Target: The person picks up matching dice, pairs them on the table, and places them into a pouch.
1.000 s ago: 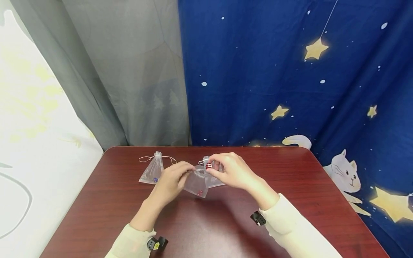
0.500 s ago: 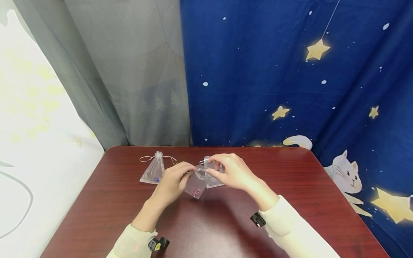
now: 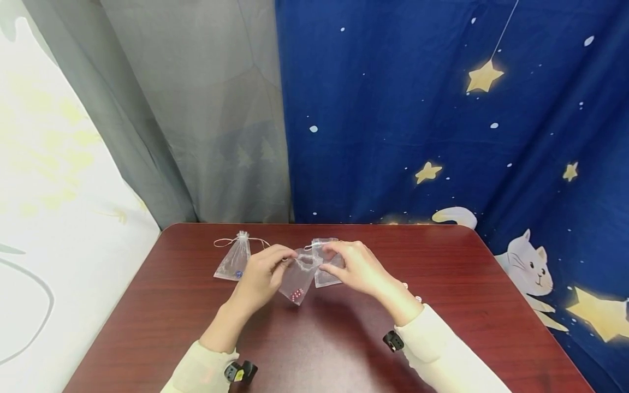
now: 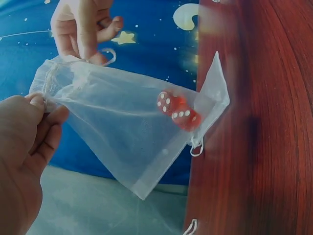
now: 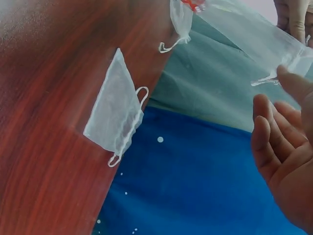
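Observation:
My left hand [image 3: 262, 274] pinches the rim of a sheer white drawstring pouch [image 4: 122, 112] and holds it up over the table. Two red dice [image 4: 181, 111] with white pips lie at the pouch's bottom, showing through the mesh. Close to the right of its mouth is my right hand [image 3: 360, 267], its fingers loosely bent and thumb apart, with nothing between them. In the right wrist view the thumb tip overlaps the pouch's mouth, near the drawstring [image 5: 264, 80]. The mouth is partly gathered.
A second pouch [image 3: 232, 263], cinched at the neck, holds a blue die [image 3: 238, 274] at the left. A flat pouch [image 5: 110, 110] lies behind the hands. Small red-and-white pieces [image 3: 418, 298] show beside the right forearm. The table [image 3: 314, 349] ends before a blue star curtain [image 3: 373, 136].
The red die in my right hand's fingers went into the pouch, where the dice now sit together at the bottom. My right hand has since drawn slightly right, its fingers parted.

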